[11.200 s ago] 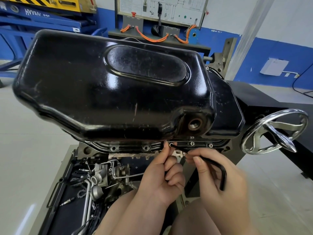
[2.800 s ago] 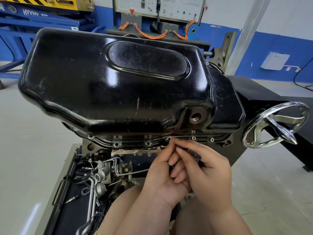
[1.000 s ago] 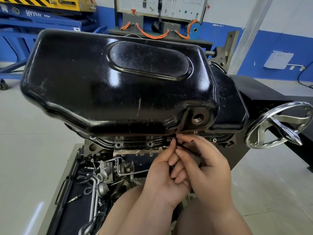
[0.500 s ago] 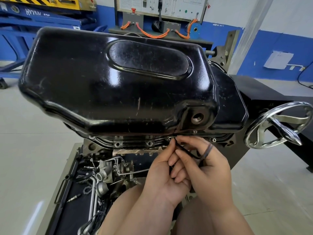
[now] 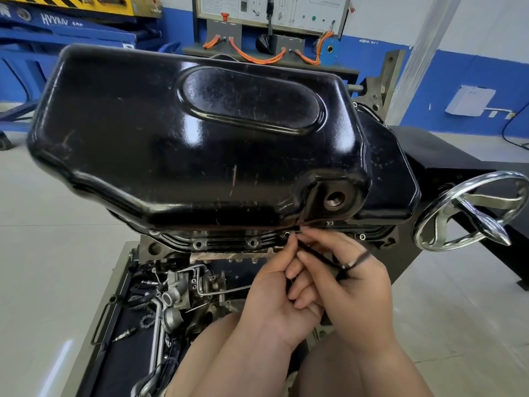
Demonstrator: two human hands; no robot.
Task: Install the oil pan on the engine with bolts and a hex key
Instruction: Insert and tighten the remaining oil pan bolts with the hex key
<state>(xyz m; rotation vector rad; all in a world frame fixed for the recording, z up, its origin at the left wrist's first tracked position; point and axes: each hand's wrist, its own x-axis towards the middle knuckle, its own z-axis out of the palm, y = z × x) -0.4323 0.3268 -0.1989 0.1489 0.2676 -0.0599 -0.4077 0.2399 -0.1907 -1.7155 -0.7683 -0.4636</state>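
A glossy black oil pan (image 5: 200,138) sits on the upturned engine, its flange (image 5: 223,242) facing me with several bolts along it. A black hex key (image 5: 320,257) runs from a bolt (image 5: 286,234) in the near flange down to my right hand (image 5: 352,285), whose fingers curl around it. My left hand (image 5: 274,293) sits just left of it, index finger up along the key's shaft near the bolt, other fingers curled. The key's tip is hidden behind my fingers.
A chrome handwheel (image 5: 469,213) of the engine stand sticks out at the right. Below the flange lies a tray (image 5: 120,353) with loose engine parts and pipes. An open drain hole (image 5: 333,199) shows in the pan. Blue lifts and a training board stand behind.
The hex key's bent arm has swung round in my right hand, now showing over the back of the fingers. Both hands stay at the same flange bolt.
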